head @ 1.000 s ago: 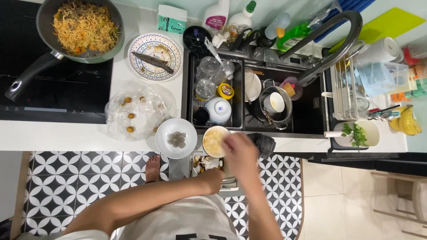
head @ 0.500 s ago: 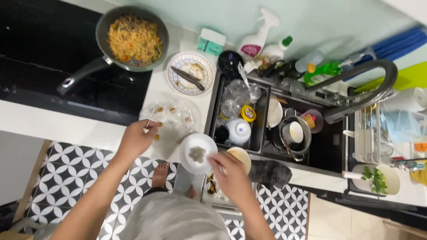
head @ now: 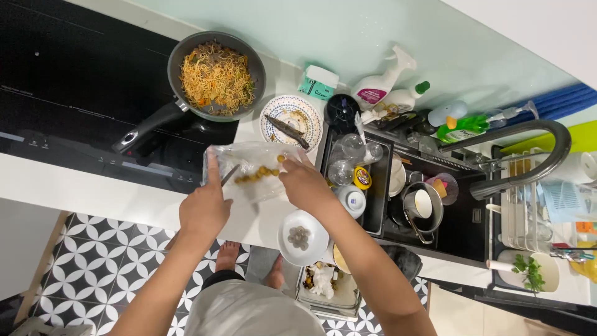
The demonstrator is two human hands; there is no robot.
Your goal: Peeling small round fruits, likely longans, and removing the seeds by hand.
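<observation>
Both hands on the clear plastic bag of small yellow balls point(head: 252, 169) — left hand point(head: 205, 211) pinching its near-left edge, right hand point(head: 306, 184) gripping the right side, fingers closed.

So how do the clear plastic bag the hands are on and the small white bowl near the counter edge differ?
The plastic bag is clear, crumpled and flat on the counter; the white bowl is opaque, round and upright. The bag holds yellowish-brown balls spread in a loose row; the bowl holds a few greyish ones clustered in its middle. The left hand and right hand both touch the bag; neither touches the bowl. Both hold small round pieces.
</observation>
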